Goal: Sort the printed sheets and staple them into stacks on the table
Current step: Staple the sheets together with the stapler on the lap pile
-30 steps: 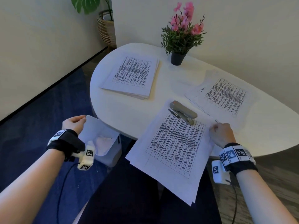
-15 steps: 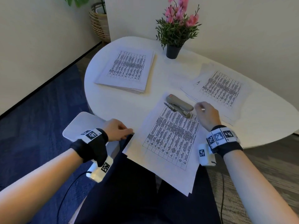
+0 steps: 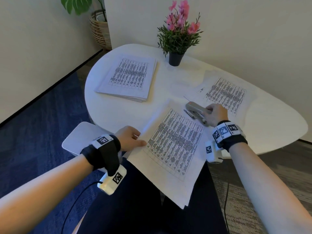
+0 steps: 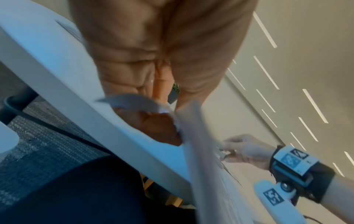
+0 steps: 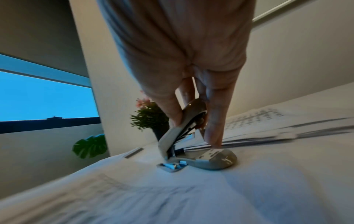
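The right hand [image 3: 215, 115] grips the grey stapler [image 3: 196, 110] by its rear end, thumb and fingers curled round the top arm; in the right wrist view that arm is tilted up off the base, which rests flat on the paper. The stapler sits at the far right corner of the nearest set of printed sheets [image 3: 173, 142], which lies askew on the white surface [image 3: 273, 122] and hangs over its near edge above the person's lap. The left hand [image 3: 130, 137] pinches the left edge of the same sheets, thumb on top and fingers underneath, so the paper edge curls upward there. The two hands are well apart, one at each side of the set. A thicker stack of printed sheets [image 3: 130, 80] lies at the far left of the surface, and a looser pile [image 3: 226, 95] lies at the right, just beyond the stapler. A potted pink flower [image 3: 177, 38] stands at the far edge between them
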A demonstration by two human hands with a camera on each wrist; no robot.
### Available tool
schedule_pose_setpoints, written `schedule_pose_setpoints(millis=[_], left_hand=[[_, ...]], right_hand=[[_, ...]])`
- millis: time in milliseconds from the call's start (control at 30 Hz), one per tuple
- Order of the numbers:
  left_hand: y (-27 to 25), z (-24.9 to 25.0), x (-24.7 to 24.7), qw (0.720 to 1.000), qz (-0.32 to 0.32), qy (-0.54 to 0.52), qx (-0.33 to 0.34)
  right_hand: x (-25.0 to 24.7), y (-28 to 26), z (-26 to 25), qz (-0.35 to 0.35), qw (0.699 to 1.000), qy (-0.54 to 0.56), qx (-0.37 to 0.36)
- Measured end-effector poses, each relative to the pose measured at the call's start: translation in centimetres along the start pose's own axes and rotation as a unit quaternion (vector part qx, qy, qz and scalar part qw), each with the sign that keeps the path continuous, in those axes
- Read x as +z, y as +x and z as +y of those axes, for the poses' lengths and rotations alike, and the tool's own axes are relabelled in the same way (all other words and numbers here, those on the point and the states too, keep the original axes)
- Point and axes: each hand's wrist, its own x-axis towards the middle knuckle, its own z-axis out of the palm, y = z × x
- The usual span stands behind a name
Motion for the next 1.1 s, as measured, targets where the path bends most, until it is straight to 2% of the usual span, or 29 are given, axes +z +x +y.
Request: schedule_pose_setpoints(millis=[100,200,267,333,367,433,500,567,633,733,800,867,933,1033,1100], left_hand=[[-0.9,-0.9,-1.5,0.999,0.035,0.023,0.031],[-1.8,-1.8,-3.3,0.994,0.104,0.018,0.012],[-2.4,-2.4,-4.7,0.988,0.157,0.009,0.002],[-2.7,-2.9,-6.1,0.978,0.203,-0.034,0.012],[-2.8,-3.0,-6.6,0.973,0.220,-0.064,0.026],[-3.0,-2.7,-6.9,0.960,0.243,-0.129,0.051],[-2.8,-2.0,-6.7,0.947,0.246,-0.195,0.062],[-2.6,-1.3,-6.2,0.935,0.238,-0.254,0.071],[-2.2,-0.6,-5.5,0.925,0.233,-0.287,0.085],[-1.6,0.8,-4.7,0.912,0.237,-0.322,0.095],[-1.0,1.8,-4.7,0.916,0.231,-0.313,0.098],[-0.2,3.2,-5.1,0.918,0.243,-0.291,0.112],[0.3,5.0,-6.1,0.910,0.281,-0.275,0.131],[0.2,7.9,-8.1,0.882,0.330,-0.286,0.180],[0.3,9.0,-9.2,0.867,0.322,-0.314,0.215]], right_hand=[[-0.9,0.6,1.8,0.029,0.998,0.015,0.046],[-1.2,0.7,2.3,0.028,0.998,-0.009,0.061],[-1.1,0.2,1.8,0.067,0.996,-0.018,0.048],[-0.6,-0.7,0.7,0.135,0.990,0.027,0.002],[-0.4,-1.3,-0.1,0.145,0.988,0.057,-0.019],[0.2,-2.4,-2.0,0.088,0.992,0.091,-0.023],[0.9,-3.2,-4.0,-0.033,0.983,0.181,0.011],[1.4,-3.3,-5.6,-0.144,0.920,0.359,0.068],[1.4,-3.1,-6.6,-0.172,0.879,0.438,0.075],[-0.2,-2.8,-8.1,-0.110,0.842,0.526,0.052],[-1.7,-2.9,-8.6,-0.069,0.821,0.567,0.010],[-2.8,-2.9,-8.9,-0.042,0.815,0.575,-0.062],[-4.0,-3.2,-9.4,-0.006,0.812,0.571,-0.117],[-5.6,-3.2,-9.8,0.035,0.803,0.574,-0.160],[-6.1,-3.3,-9.8,0.031,0.801,0.571,-0.176]])
